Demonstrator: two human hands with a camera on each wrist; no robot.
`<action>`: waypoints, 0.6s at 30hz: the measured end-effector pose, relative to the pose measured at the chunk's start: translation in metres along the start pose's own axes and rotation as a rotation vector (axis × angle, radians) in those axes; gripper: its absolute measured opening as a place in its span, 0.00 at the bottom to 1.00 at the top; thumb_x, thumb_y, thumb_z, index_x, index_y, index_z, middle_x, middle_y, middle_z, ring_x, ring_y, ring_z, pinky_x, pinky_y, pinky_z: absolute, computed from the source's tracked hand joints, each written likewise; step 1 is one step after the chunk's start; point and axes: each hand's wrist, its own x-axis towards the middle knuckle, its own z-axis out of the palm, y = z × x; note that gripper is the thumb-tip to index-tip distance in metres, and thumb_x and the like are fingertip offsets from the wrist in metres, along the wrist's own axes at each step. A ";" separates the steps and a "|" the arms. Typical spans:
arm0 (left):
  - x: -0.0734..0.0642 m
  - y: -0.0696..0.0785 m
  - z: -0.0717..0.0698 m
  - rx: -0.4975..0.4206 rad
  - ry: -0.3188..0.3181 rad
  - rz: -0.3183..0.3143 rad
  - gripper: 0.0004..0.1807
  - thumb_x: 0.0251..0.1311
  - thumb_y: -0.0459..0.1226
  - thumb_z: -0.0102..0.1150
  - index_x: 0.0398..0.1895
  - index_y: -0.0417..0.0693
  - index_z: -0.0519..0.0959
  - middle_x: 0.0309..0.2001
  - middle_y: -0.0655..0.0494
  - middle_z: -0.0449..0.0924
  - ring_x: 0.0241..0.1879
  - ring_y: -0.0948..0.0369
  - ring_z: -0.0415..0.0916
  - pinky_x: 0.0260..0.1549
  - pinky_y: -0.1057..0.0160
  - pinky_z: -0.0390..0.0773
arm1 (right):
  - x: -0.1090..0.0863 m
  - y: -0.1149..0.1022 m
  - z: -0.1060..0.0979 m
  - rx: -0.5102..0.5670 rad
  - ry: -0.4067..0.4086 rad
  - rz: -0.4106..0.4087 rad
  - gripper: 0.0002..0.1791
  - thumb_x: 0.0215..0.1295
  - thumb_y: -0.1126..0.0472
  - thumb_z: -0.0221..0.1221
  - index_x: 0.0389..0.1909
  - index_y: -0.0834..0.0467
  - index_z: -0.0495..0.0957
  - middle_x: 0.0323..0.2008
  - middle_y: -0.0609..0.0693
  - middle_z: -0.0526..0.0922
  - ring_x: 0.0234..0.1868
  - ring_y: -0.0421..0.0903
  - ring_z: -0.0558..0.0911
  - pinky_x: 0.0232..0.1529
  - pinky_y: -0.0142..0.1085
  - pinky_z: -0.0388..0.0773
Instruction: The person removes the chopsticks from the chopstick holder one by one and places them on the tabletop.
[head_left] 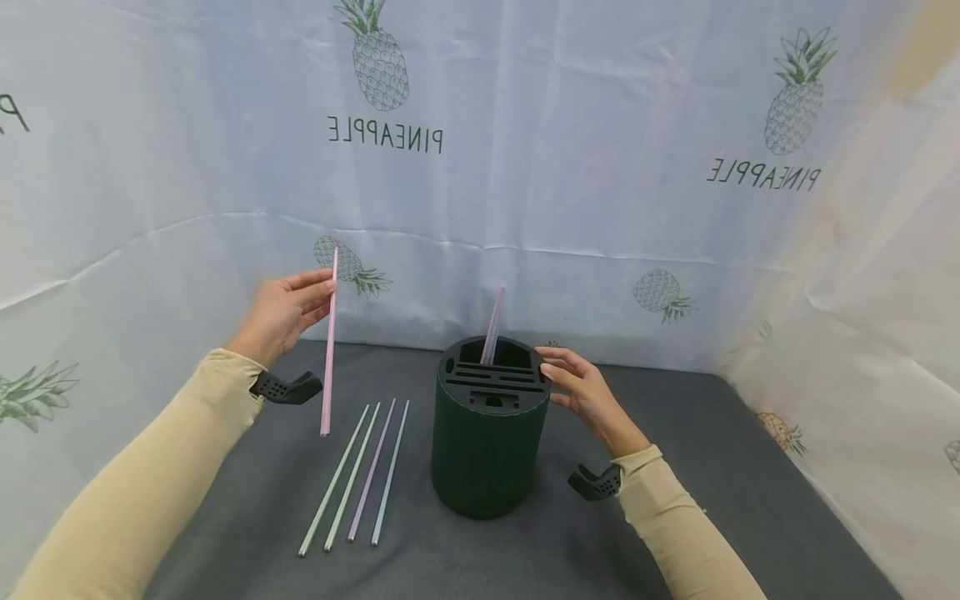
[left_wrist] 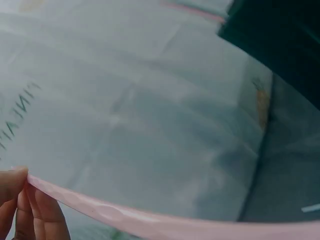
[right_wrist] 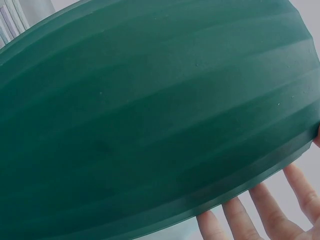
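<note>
My left hand (head_left: 287, 310) pinches a pink chopstick (head_left: 328, 358) near its upper, thinner end, holding it nearly upright in the air left of a dark green utensil holder (head_left: 486, 458). The left wrist view shows the thumb and fingers on the end of this chopstick (left_wrist: 115, 210). My right hand (head_left: 588, 396) touches the holder's right side near the rim. Its fingertips (right_wrist: 231, 205) lie against the ribbed green wall (right_wrist: 165, 110) in the right wrist view. Pinkish sticks (head_left: 492, 329) stand in the holder's rear opening, their lower parts hidden.
On the grey tabletop (head_left: 652, 533), left of the holder, lie two pale green chopsticks (head_left: 333, 482), a purple one (head_left: 372, 471) and a light blue one (head_left: 391, 473), roughly side by side. The holder's lid (head_left: 491, 383) has slots. A pineapple-print cloth (head_left: 525, 167) hangs behind.
</note>
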 end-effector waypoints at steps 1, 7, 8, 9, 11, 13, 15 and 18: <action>0.000 -0.008 -0.006 0.031 0.002 -0.016 0.05 0.62 0.35 0.62 0.38 0.57 0.83 0.33 0.65 0.83 0.34 0.69 0.80 0.35 0.73 0.82 | 0.000 0.000 0.000 -0.001 -0.001 0.000 0.28 0.70 0.51 0.57 0.68 0.54 0.66 0.69 0.53 0.63 0.70 0.53 0.62 0.63 0.56 0.69; -0.003 -0.060 -0.037 0.161 0.014 -0.114 0.06 0.65 0.36 0.60 0.40 0.59 0.80 0.32 0.71 0.83 0.35 0.74 0.80 0.36 0.75 0.81 | 0.000 0.000 0.000 -0.005 -0.002 0.002 0.28 0.70 0.52 0.56 0.68 0.54 0.65 0.69 0.54 0.63 0.70 0.54 0.62 0.63 0.55 0.69; -0.004 -0.069 -0.041 0.172 0.011 -0.129 0.08 0.65 0.35 0.59 0.45 0.56 0.80 0.32 0.71 0.83 0.35 0.74 0.80 0.36 0.75 0.81 | 0.000 0.000 0.000 -0.004 -0.001 0.003 0.28 0.70 0.52 0.56 0.68 0.54 0.65 0.69 0.54 0.63 0.70 0.54 0.62 0.63 0.56 0.69; -0.005 -0.077 -0.045 0.180 0.006 -0.142 0.12 0.65 0.35 0.59 0.51 0.52 0.79 0.32 0.72 0.83 0.35 0.75 0.80 0.37 0.75 0.81 | 0.000 0.000 0.000 -0.005 -0.003 0.003 0.28 0.70 0.52 0.56 0.68 0.54 0.65 0.69 0.54 0.63 0.70 0.54 0.62 0.63 0.56 0.69; -0.007 -0.093 -0.052 0.217 -0.003 -0.168 0.22 0.66 0.34 0.58 0.63 0.42 0.72 0.32 0.73 0.81 0.35 0.75 0.79 0.37 0.75 0.81 | 0.000 0.000 0.000 -0.005 -0.005 0.002 0.28 0.70 0.52 0.56 0.68 0.54 0.65 0.69 0.54 0.63 0.71 0.54 0.62 0.64 0.57 0.68; -0.010 -0.107 -0.057 0.251 -0.005 -0.194 0.30 0.67 0.34 0.57 0.68 0.31 0.62 0.32 0.73 0.81 0.35 0.76 0.79 0.37 0.74 0.81 | 0.000 0.000 -0.001 -0.005 -0.006 0.000 0.28 0.70 0.51 0.56 0.68 0.54 0.65 0.69 0.54 0.63 0.71 0.54 0.61 0.64 0.57 0.67; -0.011 -0.118 -0.061 0.284 0.006 -0.222 0.32 0.66 0.34 0.57 0.69 0.28 0.60 0.32 0.73 0.80 0.34 0.75 0.79 0.36 0.73 0.82 | 0.000 -0.001 -0.001 -0.006 -0.008 -0.002 0.28 0.70 0.51 0.56 0.68 0.54 0.65 0.69 0.54 0.63 0.71 0.54 0.61 0.64 0.57 0.67; -0.014 -0.132 -0.066 0.343 0.015 -0.258 0.31 0.66 0.34 0.58 0.68 0.28 0.62 0.35 0.70 0.81 0.35 0.74 0.79 0.37 0.72 0.82 | 0.000 -0.001 -0.001 -0.002 -0.010 -0.003 0.28 0.70 0.52 0.56 0.68 0.54 0.65 0.69 0.55 0.63 0.71 0.54 0.61 0.64 0.57 0.67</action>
